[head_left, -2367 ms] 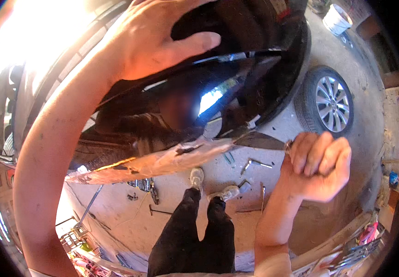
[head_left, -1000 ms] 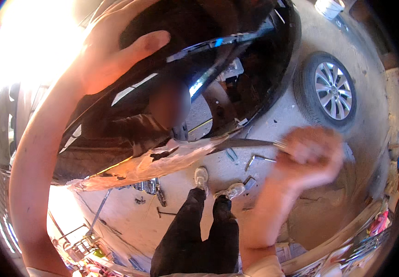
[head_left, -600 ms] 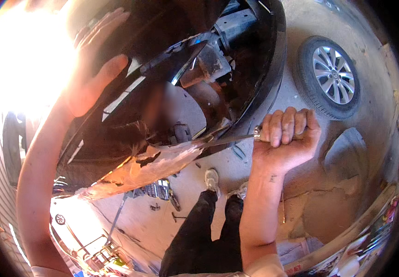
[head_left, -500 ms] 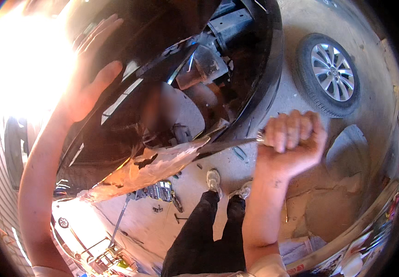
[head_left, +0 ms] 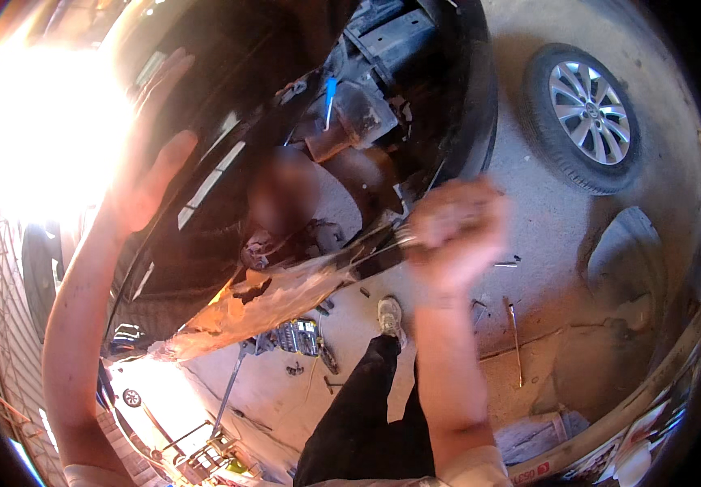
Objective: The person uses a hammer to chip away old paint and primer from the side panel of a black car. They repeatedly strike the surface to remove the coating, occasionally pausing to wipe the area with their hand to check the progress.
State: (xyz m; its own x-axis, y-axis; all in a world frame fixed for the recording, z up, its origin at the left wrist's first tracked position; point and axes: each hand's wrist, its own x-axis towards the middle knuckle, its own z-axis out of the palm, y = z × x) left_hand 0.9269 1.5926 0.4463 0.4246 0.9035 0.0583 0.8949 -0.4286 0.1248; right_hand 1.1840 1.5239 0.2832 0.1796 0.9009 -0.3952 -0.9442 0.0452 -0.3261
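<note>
On the left, my left hand (head_left: 151,162) lies with its fingers stretched out against a glossy dark car body panel (head_left: 204,235); strong glare washes out part of it. My right hand (head_left: 457,231), smeared by motion, is closed in a fist at the panel's right end. From the fist a dark, tapering piece (head_left: 379,253) with a silvery end runs left along the panel's lower edge; its exact kind I cannot make out. That edge (head_left: 265,304) looks ragged and shines orange-brown. Above it, the wheel arch opening shows a blue-handled tool (head_left: 330,99) resting near metal parts.
A wheel with a silver rim (head_left: 590,114) lies on the floor at the upper right. Below the panel are a socket set case (head_left: 297,337) and a jack handle (head_left: 227,390). A long metal tool (head_left: 517,345) lies right of my forearm. My foot (head_left: 391,316) stands beneath.
My right fist has moved left, closer to the panel, and the dark piece beside it shows shorter. My left hand still rests on the panel. The view has shifted slightly.
</note>
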